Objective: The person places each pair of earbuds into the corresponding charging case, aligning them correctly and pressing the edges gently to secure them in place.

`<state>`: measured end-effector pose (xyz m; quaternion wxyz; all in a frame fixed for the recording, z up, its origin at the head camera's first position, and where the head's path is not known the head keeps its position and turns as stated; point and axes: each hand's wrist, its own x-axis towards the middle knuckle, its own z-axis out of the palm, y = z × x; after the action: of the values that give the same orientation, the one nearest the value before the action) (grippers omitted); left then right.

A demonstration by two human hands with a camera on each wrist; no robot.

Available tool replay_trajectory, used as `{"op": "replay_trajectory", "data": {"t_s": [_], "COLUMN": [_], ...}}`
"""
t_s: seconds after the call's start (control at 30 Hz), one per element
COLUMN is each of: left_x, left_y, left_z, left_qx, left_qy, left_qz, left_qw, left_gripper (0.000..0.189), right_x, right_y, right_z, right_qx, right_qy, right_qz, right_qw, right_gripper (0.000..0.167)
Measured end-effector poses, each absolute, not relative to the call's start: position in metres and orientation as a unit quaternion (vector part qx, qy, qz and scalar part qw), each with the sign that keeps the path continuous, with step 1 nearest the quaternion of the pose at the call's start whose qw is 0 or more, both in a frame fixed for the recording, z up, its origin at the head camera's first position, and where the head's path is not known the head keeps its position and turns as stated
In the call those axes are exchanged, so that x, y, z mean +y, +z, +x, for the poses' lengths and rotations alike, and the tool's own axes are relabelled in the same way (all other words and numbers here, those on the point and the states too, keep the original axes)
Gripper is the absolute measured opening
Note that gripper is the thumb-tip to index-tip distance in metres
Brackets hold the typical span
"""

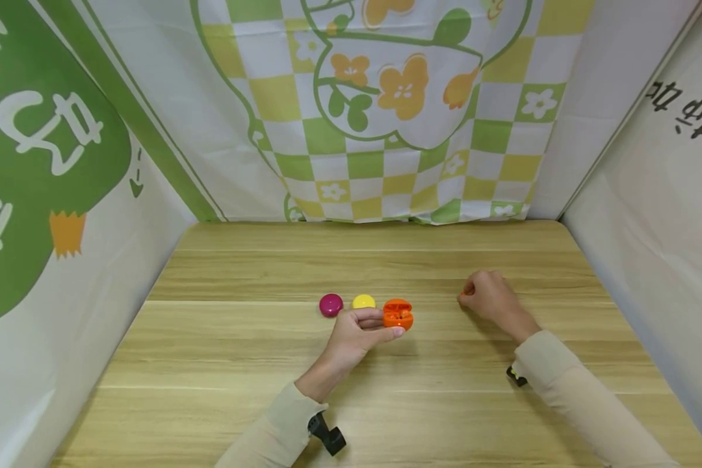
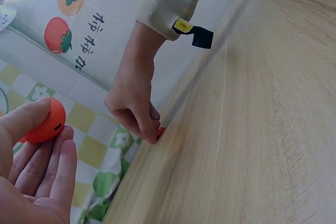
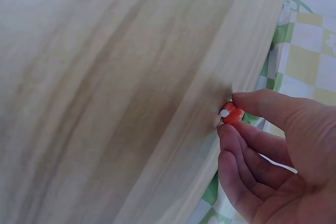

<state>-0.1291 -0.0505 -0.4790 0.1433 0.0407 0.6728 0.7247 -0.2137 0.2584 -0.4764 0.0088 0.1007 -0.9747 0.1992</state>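
My left hand [image 1: 353, 337] holds an orange earbud case [image 1: 398, 320] above the table, thumb on one side and fingers on the other. Its lid stands raised, and orange earbud shapes show inside. The left wrist view has the case's rounded outside [image 2: 52, 124] with a small dark slot. To the right, my right hand [image 1: 494, 300] pinches an orange earbud [image 3: 233, 114] with a white tip between thumb and fingertips, right at the table surface. Beyond the left hand lie a round yellow case [image 1: 364, 301], partly covered by that hand, and a round magenta case [image 1: 331, 305].
The wood-grain table [image 1: 257, 403] is enclosed by printed cloth on the left, back and right. A checked green and yellow cloth [image 1: 386, 169] hangs at the back edge. Each sleeve carries a black wrist device [image 1: 327, 434].
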Motion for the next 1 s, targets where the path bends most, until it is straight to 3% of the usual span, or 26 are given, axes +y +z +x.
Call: {"op": "replay_trajectory", "data": {"t_s": [0.37, 0.8, 1.0], "left_x": [-0.051, -0.051, -0.052], "left_y": [-0.478, -0.48, -0.48], "left_z": [-0.131, -0.131, -0.131], "left_qx": [0.673, 0.672, 0.674], "left_qy": [0.725, 0.726, 0.724], "left_qz": [0.045, 0.044, 0.046], "left_qw": [0.14, 0.141, 0.135], "left_gripper": [0.038, 0.036, 0.037], "right_x": [0.265, 0.266, 0.253], "right_y": [-0.475, -0.459, -0.45], "right_z": [-0.215, -0.2, -0.191], "right_qx": [-0.958, -0.89, -0.841], "right_qy": [0.26, 0.438, 0.523], "right_qz": [0.122, 0.102, 0.128], "right_qw": [-0.005, -0.073, -0.057], "right_gripper": [0.007, 0.032, 0.029]}}
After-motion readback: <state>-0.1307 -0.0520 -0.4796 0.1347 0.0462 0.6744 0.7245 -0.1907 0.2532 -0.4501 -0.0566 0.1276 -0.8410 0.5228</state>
